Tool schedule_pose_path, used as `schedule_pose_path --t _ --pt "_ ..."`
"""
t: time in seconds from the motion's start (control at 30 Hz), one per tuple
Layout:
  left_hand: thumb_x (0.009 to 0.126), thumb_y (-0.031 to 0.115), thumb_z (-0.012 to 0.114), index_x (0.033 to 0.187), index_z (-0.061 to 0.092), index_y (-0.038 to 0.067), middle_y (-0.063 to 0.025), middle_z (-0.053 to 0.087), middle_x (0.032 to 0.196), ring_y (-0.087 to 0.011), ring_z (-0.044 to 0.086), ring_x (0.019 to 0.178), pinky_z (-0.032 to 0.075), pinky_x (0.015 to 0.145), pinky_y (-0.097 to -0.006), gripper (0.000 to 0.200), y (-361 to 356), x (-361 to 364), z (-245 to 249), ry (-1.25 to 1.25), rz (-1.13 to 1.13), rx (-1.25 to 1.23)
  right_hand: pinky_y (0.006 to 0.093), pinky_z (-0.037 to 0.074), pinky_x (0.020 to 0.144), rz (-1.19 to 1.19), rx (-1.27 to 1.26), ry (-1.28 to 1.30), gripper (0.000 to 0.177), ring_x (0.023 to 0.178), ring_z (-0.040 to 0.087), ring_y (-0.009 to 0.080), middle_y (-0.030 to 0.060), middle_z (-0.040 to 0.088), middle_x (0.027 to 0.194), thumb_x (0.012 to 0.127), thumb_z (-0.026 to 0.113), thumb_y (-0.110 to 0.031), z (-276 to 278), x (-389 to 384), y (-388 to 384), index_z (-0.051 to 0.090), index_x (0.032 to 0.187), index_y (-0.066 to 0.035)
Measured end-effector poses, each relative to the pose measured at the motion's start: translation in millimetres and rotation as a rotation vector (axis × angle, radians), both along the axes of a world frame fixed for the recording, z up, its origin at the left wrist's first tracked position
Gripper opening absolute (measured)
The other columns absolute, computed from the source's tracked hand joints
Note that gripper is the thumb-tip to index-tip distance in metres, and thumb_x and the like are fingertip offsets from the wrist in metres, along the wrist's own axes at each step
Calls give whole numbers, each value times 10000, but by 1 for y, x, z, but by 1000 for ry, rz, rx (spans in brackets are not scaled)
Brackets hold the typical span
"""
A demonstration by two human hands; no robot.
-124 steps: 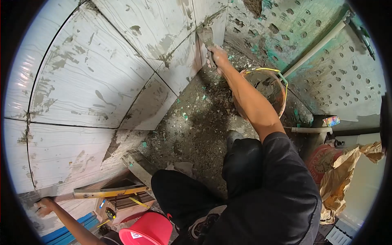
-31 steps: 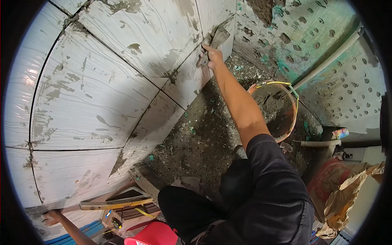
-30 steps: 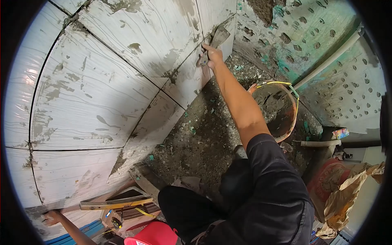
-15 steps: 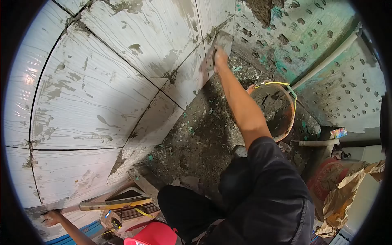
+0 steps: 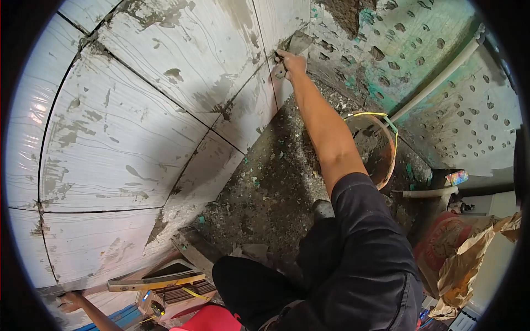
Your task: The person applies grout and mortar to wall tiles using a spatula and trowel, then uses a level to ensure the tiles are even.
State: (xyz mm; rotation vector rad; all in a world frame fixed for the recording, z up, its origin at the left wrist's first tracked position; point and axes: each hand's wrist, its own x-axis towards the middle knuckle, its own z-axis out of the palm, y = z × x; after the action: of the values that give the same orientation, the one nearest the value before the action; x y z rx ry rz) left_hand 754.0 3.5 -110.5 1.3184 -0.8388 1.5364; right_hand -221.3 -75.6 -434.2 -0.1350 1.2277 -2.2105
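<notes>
My right hand (image 5: pixel 293 65) is stretched far forward to the corner where the tiled wall meets the green wall. Its fingers are closed round a flat steel trowel (image 5: pixel 300 42), whose grey blade shows above the hand. The thumb or a finger touches the tile joint. Beside it is a narrow lower tile (image 5: pixel 256 99) with mortar smears. Most of the trowel's handle is hidden by the hand. Just right of my forearm stands a bucket (image 5: pixel 393 149) with a yellow rim band, partly covered by the arm. My left hand is not in view.
Large white tiles (image 5: pixel 105 138) with dark joints fill the left. The green wall (image 5: pixel 408 49) is chipped all over. A pipe (image 5: pixel 436 83) slopes along it. Rubble covers the floor (image 5: pixel 259 182). A torn paper bag (image 5: pixel 469 259) lies right. Another person's hand (image 5: pixel 70 302) touches the wall, lower left.
My right hand has shifted slightly up and left along the tile joint with the trowel. The forearm now covers more of the bucket. The red item at the bottom has moved lower.
</notes>
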Motion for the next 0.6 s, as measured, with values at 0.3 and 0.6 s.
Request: schedule_pose_path --t 0.3,0.6 --pt "841 399 455 1000 505 -106 -312 520 910 -463 509 821 420 688 -551 532 1 24 0 23 80 40 318 448 397 -51 -66 -44 179 547 594 215 159 584 683 700 608 57 5 2 -2 467 803 96" --pt "847 418 438 1062 457 -99 -309 475 983 -452 477 888 404 728 -539 560 -1 12 -4 3 12 34 311 460 446 -26 -17 -53 86 577 578 210 135 592 758 713 645 13 -1 2 -2 581 760 46"
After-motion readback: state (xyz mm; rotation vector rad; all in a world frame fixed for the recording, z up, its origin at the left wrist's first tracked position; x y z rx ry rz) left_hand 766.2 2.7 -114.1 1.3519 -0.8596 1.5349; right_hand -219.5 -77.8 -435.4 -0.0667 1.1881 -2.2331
